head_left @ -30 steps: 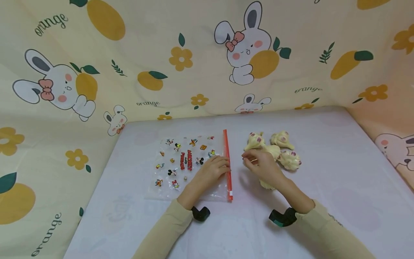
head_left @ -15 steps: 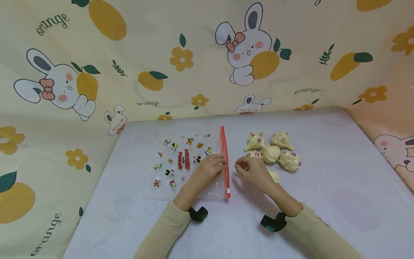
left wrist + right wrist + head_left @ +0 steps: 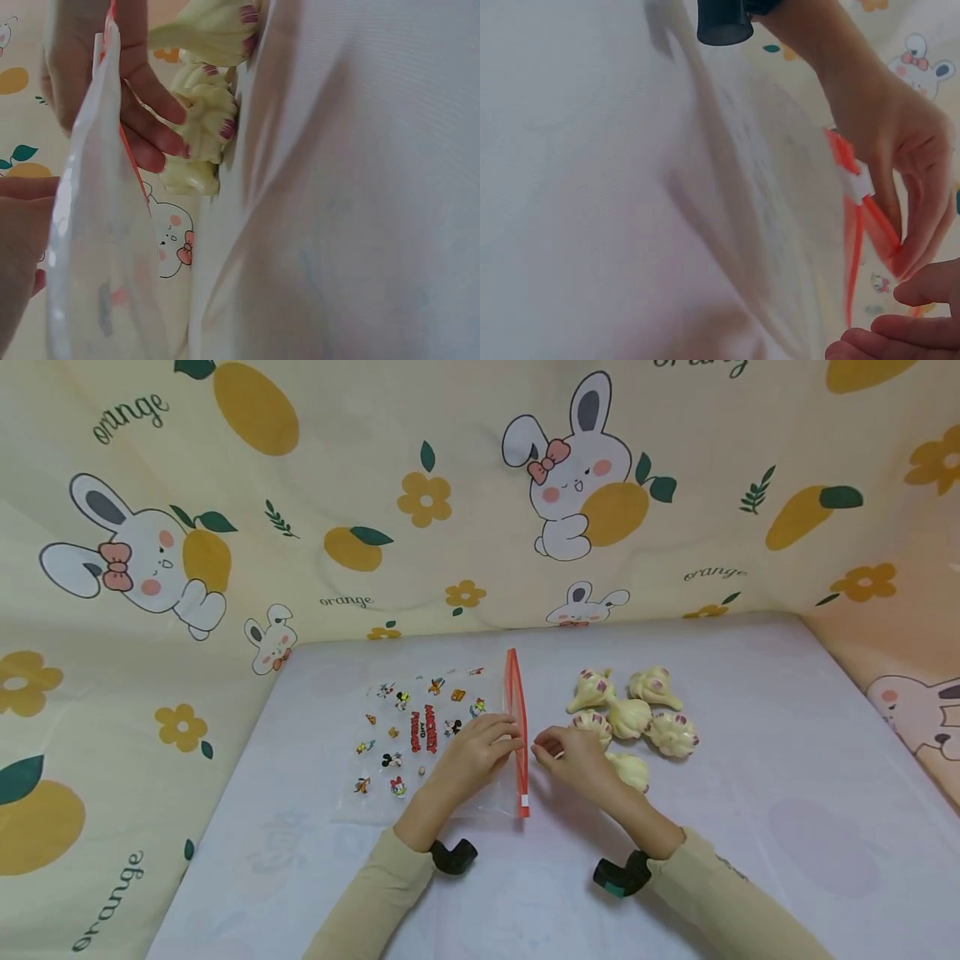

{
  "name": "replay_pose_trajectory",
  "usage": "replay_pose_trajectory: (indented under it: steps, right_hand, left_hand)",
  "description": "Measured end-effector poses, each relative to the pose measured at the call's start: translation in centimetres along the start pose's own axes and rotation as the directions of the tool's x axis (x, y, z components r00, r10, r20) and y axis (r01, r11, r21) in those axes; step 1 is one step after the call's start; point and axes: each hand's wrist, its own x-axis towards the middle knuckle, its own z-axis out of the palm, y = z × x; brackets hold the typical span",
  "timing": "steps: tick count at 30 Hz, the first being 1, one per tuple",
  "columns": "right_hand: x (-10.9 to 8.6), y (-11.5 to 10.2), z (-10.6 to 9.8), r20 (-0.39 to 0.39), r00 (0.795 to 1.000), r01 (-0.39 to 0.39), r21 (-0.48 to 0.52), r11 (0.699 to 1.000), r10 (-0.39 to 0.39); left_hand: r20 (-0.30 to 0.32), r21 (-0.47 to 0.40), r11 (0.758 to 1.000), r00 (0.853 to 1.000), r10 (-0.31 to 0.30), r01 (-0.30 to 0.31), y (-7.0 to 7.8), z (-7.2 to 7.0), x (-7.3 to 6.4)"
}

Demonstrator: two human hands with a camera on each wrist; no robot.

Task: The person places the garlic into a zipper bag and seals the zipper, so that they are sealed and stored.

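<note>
A clear zip bag printed with cartoon figures lies on the table, its red zip edge facing right. My left hand pinches that edge at its middle and lifts it. In the right wrist view the red zip strips stand apart near the white slider, with my left hand gripping one of them. My right hand hovers just right of the zip edge, fingers loosely bent around nothing. Its fingers show beyond the raised bag in the left wrist view.
Several garlic bulbs with purple marks sit in a cluster to the right, one partly behind my right hand. A pale cloth covers the table. A curtain printed with rabbits and oranges hangs behind and to the sides.
My right hand has moved left from the garlic bulbs to the bag's zip edge. My left hand has drawn the edge slightly left and up.
</note>
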Motion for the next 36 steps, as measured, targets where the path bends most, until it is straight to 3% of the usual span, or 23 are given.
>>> replay_pose_trajectory:
  steps: [13, 23, 36]
  right_hand:
    - [1.0, 0.7, 0.9, 0.057, 0.990, -0.138, 0.106, 0.985, 0.132]
    - [1.4, 1.1, 1.8, 0.004, 0.997, -0.076, 0.123, 0.989, 0.076]
    - [1.3, 0.9, 1.9, 0.037, 0.991, -0.130, 0.197, 0.972, 0.125]
  left_hand:
    - [-0.020, -0.012, 1.000, 1.000, 0.004, -0.004, 0.1, -0.7, 0.2]
    - [-0.025, -0.016, 1.000, 1.000, 0.001, -0.001, 0.2, -0.9, 0.3]
    - [-0.029, 0.021, 1.000, 0.999, -0.020, 0.020, 0.4, -0.8, 0.5]
